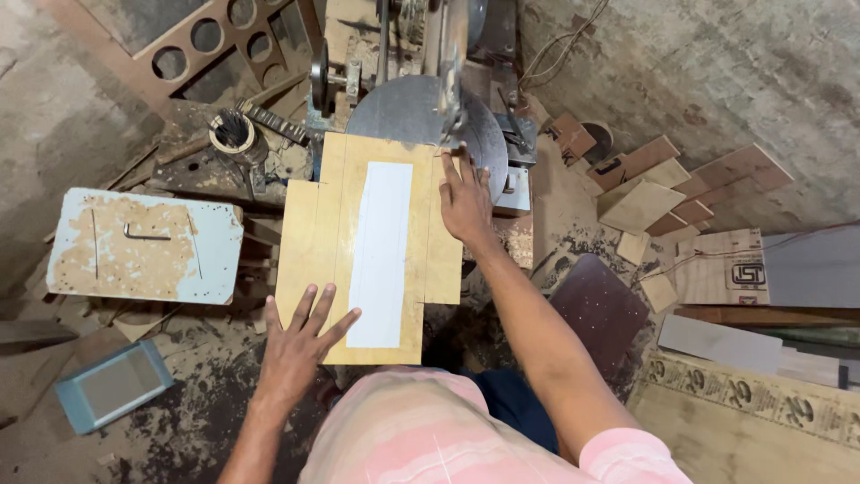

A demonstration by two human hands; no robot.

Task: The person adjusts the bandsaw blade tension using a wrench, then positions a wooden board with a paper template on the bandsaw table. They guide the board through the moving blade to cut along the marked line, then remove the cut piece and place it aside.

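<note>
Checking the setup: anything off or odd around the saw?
Yes: the right hand lies flat on the plywood panel, fingertips very near the blade. Offcuts lie scattered to the right, sawdust all around.

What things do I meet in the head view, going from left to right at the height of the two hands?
Worn pale-blue board → left hand → white strip on the plywood panel → right hand → dark perforated board → wood offcuts.

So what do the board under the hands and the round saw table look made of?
The board looks like pale plywood or similar sheet wood, matte, with pencil-like lines and a white strip, perhaps paper or laminate. The round saw table looks like dull grey metal, dusty.
</note>
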